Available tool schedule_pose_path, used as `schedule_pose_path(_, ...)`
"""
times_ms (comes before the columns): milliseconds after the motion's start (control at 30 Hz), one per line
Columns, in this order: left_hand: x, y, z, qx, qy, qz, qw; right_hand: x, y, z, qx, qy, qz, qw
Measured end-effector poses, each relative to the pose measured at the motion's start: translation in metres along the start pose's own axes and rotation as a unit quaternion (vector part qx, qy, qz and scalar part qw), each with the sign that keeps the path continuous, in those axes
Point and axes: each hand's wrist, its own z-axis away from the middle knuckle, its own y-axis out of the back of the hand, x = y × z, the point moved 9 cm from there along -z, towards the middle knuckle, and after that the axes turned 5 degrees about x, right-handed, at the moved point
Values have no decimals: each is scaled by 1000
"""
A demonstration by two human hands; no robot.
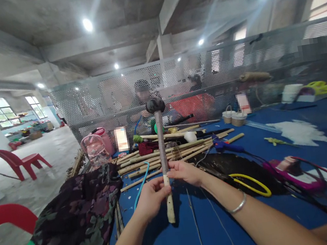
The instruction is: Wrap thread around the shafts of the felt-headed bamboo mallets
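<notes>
I hold a wooden stick (162, 147) upright over the blue table (181, 238). Its upper part is wrapped in dark thread and a dark fuzzy ball (155, 105) caps the top. My left hand (150, 198) is closed round the bare lower part of the stick. My right hand (185, 172) pinches the stick a little higher, at the lower edge of the wrapping; a silver bangle (238, 205) sits on that wrist. A thin thread runs down from near my right hand across the table.
Several bamboo sticks (168, 154) lie behind the hands. Yellow-handled scissors (251, 185) rest on dark material to the right. A dark floral cloth (76, 221) covers the left edge, a pink bottle (95, 149) beyond it. People sit behind a mesh screen (176, 83). Red chairs (22, 162) stand left.
</notes>
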Motion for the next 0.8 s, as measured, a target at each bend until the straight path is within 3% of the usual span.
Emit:
schedule_pose_path(133, -9, -5, 2, -17, 44, 19, 999, 8, 0, -1, 8, -2, -4, 1000)
schedule_pose_path(333, -16, 15, -10, 64, -26, -63, 996, 16, 2, -5, 82, 21, 3, 996)
schedule_pose_path(400, -16, 13, -11, 44, -33, -65, 996, 15, 2, -4, 76, 11, -7, 997)
schedule_pose_path(533, -17, -1, -5, -50, 13, -23, 998, 19, 0, 0, 17, -32, -16, 999)
schedule_pose_path(633, -16, -7, 0, -87, 37, -17, 995, 21, 4, 0, 15, -28, -13, 999)
schedule_pose_path(700, -18, -3, 0, -68, 41, -39, 996, 22, 5, -2, 33, -14, -9, 999)
schedule_pose_path(800, -17, 10, -5, 14, 0, -118, 993, 25, 6, -6, 57, -5, 0, 998)
